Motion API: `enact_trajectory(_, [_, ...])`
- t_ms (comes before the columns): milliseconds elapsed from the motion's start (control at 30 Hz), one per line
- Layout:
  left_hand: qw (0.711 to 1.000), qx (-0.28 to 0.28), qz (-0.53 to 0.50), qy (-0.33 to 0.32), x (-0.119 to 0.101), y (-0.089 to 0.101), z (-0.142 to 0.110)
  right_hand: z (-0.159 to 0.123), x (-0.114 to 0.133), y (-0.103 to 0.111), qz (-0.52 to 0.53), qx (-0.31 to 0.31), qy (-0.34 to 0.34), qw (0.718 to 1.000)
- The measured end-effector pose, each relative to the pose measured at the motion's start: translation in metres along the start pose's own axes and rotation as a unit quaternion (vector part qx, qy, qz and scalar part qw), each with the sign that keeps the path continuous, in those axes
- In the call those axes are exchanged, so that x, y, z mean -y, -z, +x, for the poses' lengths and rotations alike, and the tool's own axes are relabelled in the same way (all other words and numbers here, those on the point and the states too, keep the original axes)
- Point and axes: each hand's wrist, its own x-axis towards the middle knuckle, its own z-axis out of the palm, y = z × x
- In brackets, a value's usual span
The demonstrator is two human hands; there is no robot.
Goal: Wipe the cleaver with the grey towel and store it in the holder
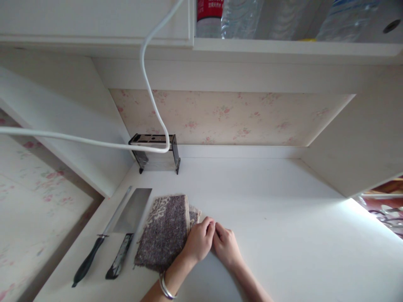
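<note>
My left hand [201, 238] is closed, its fingers curled in, beside the right edge of a folded brown-grey cloth [165, 235]. Against it rests my right hand [226, 244], also curled into a loose fist. The knuckles meet over the white counter [283, 235], and nothing shows in either hand. Left of the cloth lies a cleaver [134, 209] with a worn black handle, blade pointing away from me. Further left is a sharpening steel [91, 256] with a black handle. Both tools lie flat, apart from my hands.
A metal knife block [157, 159] stands at the back left of the counter. A white cable [147, 75] hangs down in front of it and runs off left. Overhead, a shelf [283, 47] holds plastic bottles [241, 19]. Side panels bound the counter left and right.
</note>
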Motion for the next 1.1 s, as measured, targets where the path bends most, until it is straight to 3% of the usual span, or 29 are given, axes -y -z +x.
enact_trajectory(333, [1.0, -0.003, -0.001, 0.001, 0.001, -0.001, -0.001, -0.002, -0.001, -0.002, 0.017, -0.005, -0.002, 1.0])
enact_trajectory(433, [1.0, -0.008, -0.027, -0.004, -0.003, 0.003, 0.001, 0.004, 0.004, 0.004, 0.091, 0.016, -0.058, 0.994])
enact_trajectory(533, [0.997, -0.041, -0.069, -0.013, -0.013, 0.013, 0.001, 0.022, 0.017, 0.022, 0.194, 0.074, -0.125, 0.97])
enact_trajectory(600, [0.994, -0.07, -0.087, -0.005, -0.018, 0.02, -0.005, 0.042, 0.031, 0.035, 0.225, 0.1, -0.113, 0.963])
enact_trajectory(700, [0.987, -0.107, -0.114, 0.027, -0.017, 0.028, -0.028, 0.081, 0.055, 0.042, 0.208, 0.145, -0.022, 0.967])
enact_trajectory(800, [0.972, -0.162, -0.154, 0.074, -0.002, 0.028, -0.064, 0.131, 0.076, 0.028, 0.141, 0.173, 0.027, 0.974])
enact_trajectory(967, [0.928, -0.307, -0.144, 0.154, 0.038, 0.032, -0.128, 0.226, 0.11, -0.004, 0.111, 0.134, 0.034, 0.984])
enact_trajectory(1100, [0.901, -0.382, -0.106, 0.174, 0.067, 0.048, -0.151, 0.288, 0.142, -0.019, 0.094, 0.12, 0.042, 0.987])
